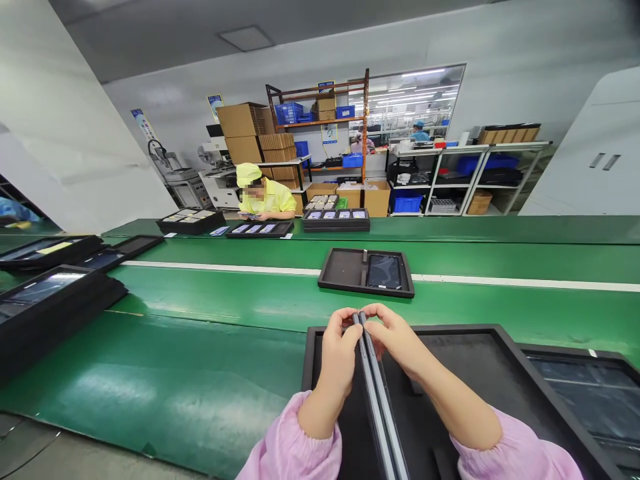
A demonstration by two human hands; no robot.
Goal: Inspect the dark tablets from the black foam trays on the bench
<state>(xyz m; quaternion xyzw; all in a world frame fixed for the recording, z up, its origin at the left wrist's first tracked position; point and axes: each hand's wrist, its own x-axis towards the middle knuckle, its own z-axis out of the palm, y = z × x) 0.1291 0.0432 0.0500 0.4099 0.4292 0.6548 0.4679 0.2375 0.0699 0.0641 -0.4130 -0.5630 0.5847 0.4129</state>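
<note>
My left hand [339, 350] and my right hand [395, 340] both pinch the far end of a thin dark tablet [376, 393] held on edge, seen edge-on, running back toward me. It stands above a black foam tray [480, 353] at the near edge of the green bench. Fingers of both hands curl over the tablet's top corner. Pink sleeves cover both my forearms.
Another black tray [345, 270] with one tablet [384, 272] lies on the green conveyor belt [225, 300] ahead. Stacked black trays [45, 300] sit at the left. A second tablet tray [590, 393] lies at my right. A seated worker in yellow [265, 197] faces trays across the belt.
</note>
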